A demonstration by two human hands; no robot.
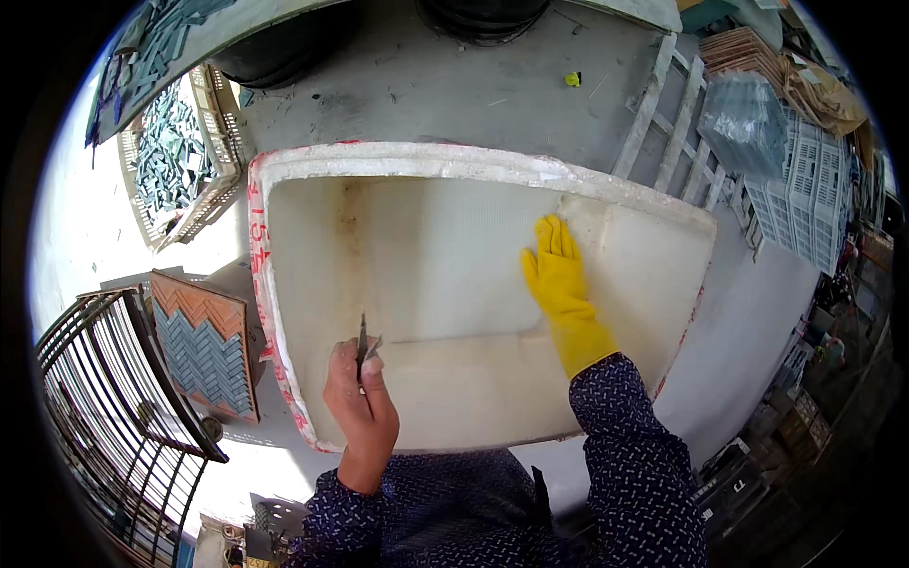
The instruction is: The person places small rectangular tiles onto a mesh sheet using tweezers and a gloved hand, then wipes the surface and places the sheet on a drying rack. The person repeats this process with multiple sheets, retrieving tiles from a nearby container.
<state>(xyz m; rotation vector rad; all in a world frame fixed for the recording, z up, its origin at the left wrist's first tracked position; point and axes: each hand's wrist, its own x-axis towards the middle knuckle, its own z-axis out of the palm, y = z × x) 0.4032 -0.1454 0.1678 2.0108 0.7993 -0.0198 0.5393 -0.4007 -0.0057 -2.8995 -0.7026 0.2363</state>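
Observation:
A large white foam box point(486, 161) with red markings on its outside lies in front of me, with what looks like cloudy water inside. My left hand point(363, 398) is bare and closed around a thin, pointed dark metal tool point(362, 331), whose tip points away from me over the box. A small grey flake shows beside the tool at my fingertips; its kind is unclear. Over the box's right part reaches my right hand point(565, 289) in a yellow rubber glove. Its fingers are stretched out and hold nothing; whether they touch the bottom I cannot tell.
A crate point(213, 123) full of small grey-green tile pieces stands far left. Nearer are a herringbone-patterned tile panel point(204, 346) and a black metal rack point(123, 426). Black tubs point(483, 19) stand beyond the box. At right are a white slatted frame point(677, 123) and plastic crates point(800, 189).

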